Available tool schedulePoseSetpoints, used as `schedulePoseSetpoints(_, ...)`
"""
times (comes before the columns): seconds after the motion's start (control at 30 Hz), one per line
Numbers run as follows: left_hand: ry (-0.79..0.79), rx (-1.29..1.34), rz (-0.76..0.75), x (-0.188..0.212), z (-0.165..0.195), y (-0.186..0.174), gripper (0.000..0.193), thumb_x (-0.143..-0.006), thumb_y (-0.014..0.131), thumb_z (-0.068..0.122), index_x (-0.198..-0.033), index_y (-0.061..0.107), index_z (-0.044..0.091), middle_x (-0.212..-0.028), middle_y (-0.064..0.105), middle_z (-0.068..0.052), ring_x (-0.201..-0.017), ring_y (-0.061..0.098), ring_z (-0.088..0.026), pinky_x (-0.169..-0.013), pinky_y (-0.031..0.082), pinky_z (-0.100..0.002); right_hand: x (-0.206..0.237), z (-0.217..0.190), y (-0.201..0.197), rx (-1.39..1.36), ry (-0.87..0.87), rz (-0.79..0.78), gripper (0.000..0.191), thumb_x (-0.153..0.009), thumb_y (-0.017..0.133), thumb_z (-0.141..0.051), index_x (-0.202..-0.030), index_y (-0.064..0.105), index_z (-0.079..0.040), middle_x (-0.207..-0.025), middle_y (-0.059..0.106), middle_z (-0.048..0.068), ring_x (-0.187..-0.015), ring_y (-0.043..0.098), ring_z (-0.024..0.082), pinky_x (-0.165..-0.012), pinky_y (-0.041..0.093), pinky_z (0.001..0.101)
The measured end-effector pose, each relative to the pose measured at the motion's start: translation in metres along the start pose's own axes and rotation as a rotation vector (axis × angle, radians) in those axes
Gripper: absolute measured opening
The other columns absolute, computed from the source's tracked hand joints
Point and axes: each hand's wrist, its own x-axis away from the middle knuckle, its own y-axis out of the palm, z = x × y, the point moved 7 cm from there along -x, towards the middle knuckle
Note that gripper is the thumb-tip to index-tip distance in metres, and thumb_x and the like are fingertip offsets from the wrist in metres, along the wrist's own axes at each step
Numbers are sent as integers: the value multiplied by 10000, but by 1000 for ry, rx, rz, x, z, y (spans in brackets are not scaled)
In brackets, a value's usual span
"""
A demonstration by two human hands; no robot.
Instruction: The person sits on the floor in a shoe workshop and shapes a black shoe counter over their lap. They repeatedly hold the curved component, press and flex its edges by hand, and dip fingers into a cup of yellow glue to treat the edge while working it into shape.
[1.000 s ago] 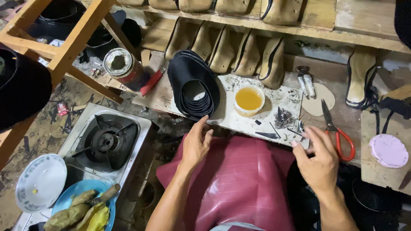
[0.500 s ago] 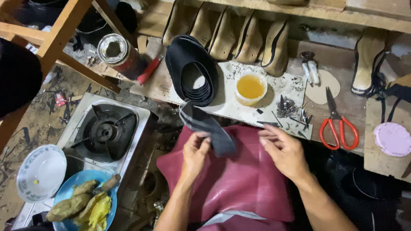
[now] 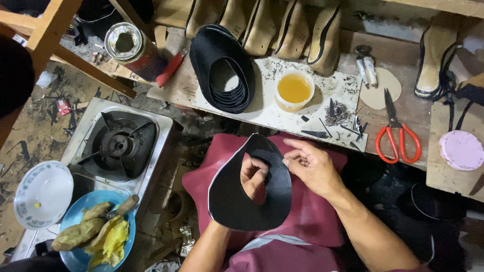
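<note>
Over my lap, which is covered by a maroon apron [image 3: 312,221], I hold a black cut shoe upper piece [image 3: 237,201] shaped like a horseshoe. My left hand [image 3: 253,176] reaches through its opening and grips its inner edge. My right hand [image 3: 310,163] pinches the piece's upper right edge with its fingers. A stack of the same black pieces [image 3: 224,68] lies on the white board [image 3: 272,113] ahead, next to a small tub of yellow glue [image 3: 294,89] and a heap of small nails [image 3: 337,115].
Red-handled scissors [image 3: 398,136] and a pink lid [image 3: 461,150] lie at right. Shoe lasts [image 3: 282,25] stand along the back. A gas stove [image 3: 118,146], a white plate [image 3: 43,194], a blue bowl of food [image 3: 98,234] and an open tin can [image 3: 133,50] are at left.
My left hand took one black piece from beside the stack and brought it down over my lap. My right hand came in from the right and took hold of its edge.
</note>
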Motion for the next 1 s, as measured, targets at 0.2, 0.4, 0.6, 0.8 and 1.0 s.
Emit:
schedulePoseSetpoints(0.2, 29, -576, 214, 3, 48, 9, 135, -883, 698, 160, -917, 674, 31, -849, 632, -45, -796, 619, -139, -734, 509, -314, 8, -8, -3, 56, -30, 4, 453, -866, 702, 18, -1311, 619, -7, -903, 745, 53, -748, 632, 54, -689, 547, 228)
schedulePoseSetpoints(0.4, -94, -407, -87, -4, 36, 18, 252, -851, 801, 197, -857, 601, 43, -800, 545, -4, -749, 513, -105, -673, 445, -293, 13, -6, 25, -125, -67, -204, 467, -854, 724, 20, -1297, 578, 19, -899, 728, 52, -802, 664, 66, -732, 563, 236)
schedulePoseSetpoints(0.6, -144, -59, -172, -7, -16, -5, 248, -901, 767, 149, -755, 585, 68, -873, 522, 49, -793, 496, -67, -705, 424, -250, 10, -2, 25, -195, 16, -216, 436, -859, 695, 18, -1280, 581, 15, -902, 719, 37, -787, 659, 69, -703, 557, 239)
schedulePoseSetpoints(0.8, -97, -206, 30, -8, -20, -33, 366, -914, 731, 42, -740, 411, 83, -758, 408, 4, -704, 356, -87, -618, 348, -303, 10, -27, 12, 335, -90, -22, 381, -853, 706, -27, -1227, 634, -16, -852, 762, 39, -704, 695, 78, -652, 580, 253)
schedulePoseSetpoints(1.0, -37, -552, 95, 0, 28, -12, 179, -772, 624, -16, -910, 523, 39, -812, 520, -29, -747, 512, -125, -681, 463, -301, 15, -42, 32, 443, -214, -25, 430, -812, 745, -70, -1229, 640, -49, -814, 754, 89, -671, 742, 143, -610, 589, 295)
